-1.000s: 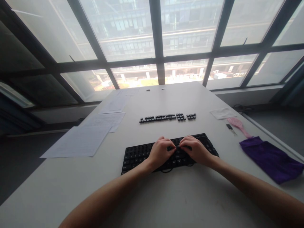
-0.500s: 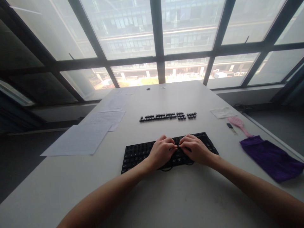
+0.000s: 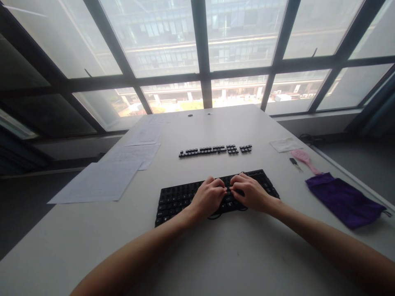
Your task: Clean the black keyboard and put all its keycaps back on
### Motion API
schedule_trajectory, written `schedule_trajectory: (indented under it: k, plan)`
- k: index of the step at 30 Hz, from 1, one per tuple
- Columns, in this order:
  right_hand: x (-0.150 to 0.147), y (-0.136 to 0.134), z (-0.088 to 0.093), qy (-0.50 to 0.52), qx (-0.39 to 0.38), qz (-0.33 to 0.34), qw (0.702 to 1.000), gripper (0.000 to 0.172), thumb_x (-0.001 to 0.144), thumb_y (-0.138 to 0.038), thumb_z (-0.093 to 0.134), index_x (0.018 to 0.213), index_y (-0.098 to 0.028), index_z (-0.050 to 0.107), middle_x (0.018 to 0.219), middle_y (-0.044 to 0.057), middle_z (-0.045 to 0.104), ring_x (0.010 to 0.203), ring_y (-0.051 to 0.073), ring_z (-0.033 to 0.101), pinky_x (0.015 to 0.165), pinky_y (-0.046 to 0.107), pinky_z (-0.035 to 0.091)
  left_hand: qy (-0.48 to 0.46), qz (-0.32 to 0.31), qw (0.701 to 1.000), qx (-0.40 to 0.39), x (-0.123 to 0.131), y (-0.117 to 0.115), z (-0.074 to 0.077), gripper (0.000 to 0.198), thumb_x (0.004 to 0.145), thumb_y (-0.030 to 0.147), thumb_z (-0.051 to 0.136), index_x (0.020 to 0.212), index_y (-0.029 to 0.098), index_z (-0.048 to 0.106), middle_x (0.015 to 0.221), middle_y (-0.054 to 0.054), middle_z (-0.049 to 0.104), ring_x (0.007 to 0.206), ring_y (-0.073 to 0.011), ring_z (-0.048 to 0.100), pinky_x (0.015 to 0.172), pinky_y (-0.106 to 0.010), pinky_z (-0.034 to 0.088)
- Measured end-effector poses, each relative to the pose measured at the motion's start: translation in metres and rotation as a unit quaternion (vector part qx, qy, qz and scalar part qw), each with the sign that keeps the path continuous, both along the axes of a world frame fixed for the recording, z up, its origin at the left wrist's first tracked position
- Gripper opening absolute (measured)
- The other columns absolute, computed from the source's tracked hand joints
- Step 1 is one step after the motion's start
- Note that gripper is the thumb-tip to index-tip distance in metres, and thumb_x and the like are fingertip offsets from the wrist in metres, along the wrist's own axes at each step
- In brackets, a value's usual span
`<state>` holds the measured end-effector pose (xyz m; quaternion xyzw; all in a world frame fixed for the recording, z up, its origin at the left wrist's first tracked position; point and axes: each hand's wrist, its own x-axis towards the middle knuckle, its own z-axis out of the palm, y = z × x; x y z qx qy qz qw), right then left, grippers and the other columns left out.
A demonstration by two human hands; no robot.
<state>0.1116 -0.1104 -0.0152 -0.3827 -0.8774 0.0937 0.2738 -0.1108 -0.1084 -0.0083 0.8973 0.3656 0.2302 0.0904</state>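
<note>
A black keyboard [image 3: 175, 197] lies on the white table [image 3: 216, 255] in front of me. My left hand [image 3: 208, 197] and my right hand [image 3: 249, 193] both rest on its middle, fingers curled and fingertips pinched together over one spot between the hands. What the fingertips grip is too small to make out. A row of loose black keycaps [image 3: 215, 150] lies on the table beyond the keyboard, apart from both hands.
Sheets of paper [image 3: 101, 181] lie at the left of the table. At the right are a purple cloth pouch [image 3: 344, 200], a pink brush [image 3: 304, 159], a small dark tool [image 3: 294, 162] and a white wipe [image 3: 284, 144]. Large windows stand behind the table's far edge.
Both hands stay on the keyboard's middle with only slight finger movement. The view has shifted a little, so everything sits slightly lower-left.
</note>
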Motion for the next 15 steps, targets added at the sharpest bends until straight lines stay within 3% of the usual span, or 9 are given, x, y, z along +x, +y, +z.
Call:
schedule_trajectory:
  k: [5,8,11,15]
  plan:
    - [0.001,0.0,0.001,0.015,-0.019,-0.006,1.0,0.009,0.092,-0.017,0.063,0.091,-0.023,0.069,0.101,0.005,0.071,0.095,0.022,0.062,0.089,0.037,0.05,-0.053,0.021,0.997,-0.043,-0.002,0.002,0.002,0.02,0.097,0.024,0.059,0.093,0.024,0.078,0.102,-0.005,0.074,0.097,-0.0213,0.061,0.093,-0.037,0.051]
    - [0.011,0.015,0.004,0.043,-0.027,-0.042,0.998,0.011,0.092,-0.019,0.063,0.099,-0.024,0.07,0.098,0.004,0.072,0.095,0.023,0.063,0.088,0.035,0.05,-0.071,0.043,0.995,-0.053,0.0,0.018,0.01,0.018,0.096,0.027,0.062,0.104,0.024,0.078,0.1,-0.005,0.075,0.096,-0.0216,0.063,0.094,-0.037,0.05]
    - [0.026,0.05,0.008,0.061,0.011,-0.131,0.989,0.015,0.093,-0.017,0.061,0.101,-0.022,0.072,0.1,0.006,0.073,0.099,0.023,0.063,0.09,0.035,0.049,-0.061,0.071,0.995,-0.017,0.011,0.053,0.02,0.02,0.094,0.03,0.065,0.11,0.023,0.077,0.102,-0.006,0.075,0.097,-0.0223,0.063,0.095,-0.037,0.049]
    - [0.043,0.11,0.01,-0.005,0.038,-0.204,0.978,0.017,0.092,-0.015,0.062,0.1,-0.02,0.076,0.103,0.008,0.073,0.101,0.025,0.062,0.092,0.034,0.047,-0.008,0.111,0.994,0.022,0.039,0.113,0.024,0.02,0.094,0.028,0.065,0.109,0.022,0.078,0.107,-0.007,0.074,0.102,-0.0231,0.061,0.097,-0.036,0.048]
